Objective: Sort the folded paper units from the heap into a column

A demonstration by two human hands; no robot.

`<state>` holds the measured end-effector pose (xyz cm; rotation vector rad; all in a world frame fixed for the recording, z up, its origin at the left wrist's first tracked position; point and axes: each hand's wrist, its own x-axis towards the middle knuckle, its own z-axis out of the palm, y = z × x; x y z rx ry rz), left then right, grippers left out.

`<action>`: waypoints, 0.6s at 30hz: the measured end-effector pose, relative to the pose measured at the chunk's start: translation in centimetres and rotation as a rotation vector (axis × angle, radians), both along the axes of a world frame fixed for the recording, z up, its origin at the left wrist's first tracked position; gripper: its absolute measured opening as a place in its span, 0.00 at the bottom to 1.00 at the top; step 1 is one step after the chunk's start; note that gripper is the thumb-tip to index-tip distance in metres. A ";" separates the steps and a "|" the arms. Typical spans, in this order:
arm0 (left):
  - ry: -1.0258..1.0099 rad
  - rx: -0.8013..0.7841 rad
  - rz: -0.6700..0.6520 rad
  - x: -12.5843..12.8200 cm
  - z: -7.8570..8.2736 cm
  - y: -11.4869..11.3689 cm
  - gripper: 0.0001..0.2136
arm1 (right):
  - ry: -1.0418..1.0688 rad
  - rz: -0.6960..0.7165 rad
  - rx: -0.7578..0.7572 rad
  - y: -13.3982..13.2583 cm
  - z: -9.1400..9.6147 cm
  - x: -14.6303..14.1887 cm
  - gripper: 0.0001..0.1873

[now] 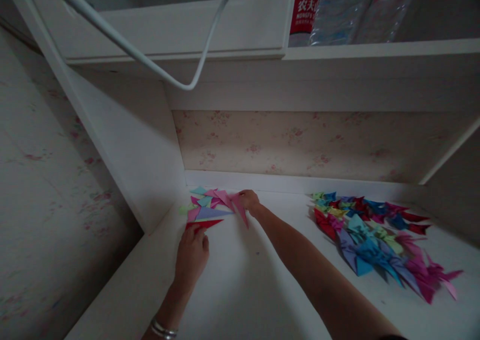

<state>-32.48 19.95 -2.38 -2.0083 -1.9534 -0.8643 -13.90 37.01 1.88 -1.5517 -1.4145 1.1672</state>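
At the back left of the white desktop lies a loose group of folded paper pieces, pink, teal, lavender and red. My left hand [192,252] rests at the near edge of this group, fingertips on a red folded paper piece [205,223] and thumb apart from the fingers. Just behind that red piece is a lavender folded paper piece [210,213]. My right hand [249,200] reaches across to the group's right side, its fingers closed on a pink folded paper piece [240,210] that looks slightly blurred. The fingertips of the right hand are partly hidden.
A pile of colourful folded paper figures [369,240] covers the desktop's right side. A white cable [150,62] hangs in front of the upper cabinet. Wrapped water bottles [343,12] stand on the shelf [375,50] above. A side panel [131,150] bounds the left.
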 end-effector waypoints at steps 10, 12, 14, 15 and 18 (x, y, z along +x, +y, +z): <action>0.091 -0.181 -0.070 0.4 -1.5 0.4 0.17 | 0.371 0.113 -0.075 -3.3 2.3 -2.4 0.27; 0.102 -0.185 -0.079 0.3 -1.8 0.5 0.17 | 0.409 0.142 -0.081 -5.5 2.3 -2.1 0.26; 0.124 -0.178 -0.077 0.2 -2.2 0.6 0.16 | 0.428 0.180 -0.088 -8.6 2.4 -1.3 0.19; 0.138 -0.171 -0.074 0.2 -2.4 0.6 0.16 | 0.433 0.199 -0.090 -10.5 2.7 -0.7 0.15; 0.174 -0.155 -0.055 0.1 -2.9 0.6 0.17 | 0.463 0.238 -0.023 -16.8 4.2 2.5 0.10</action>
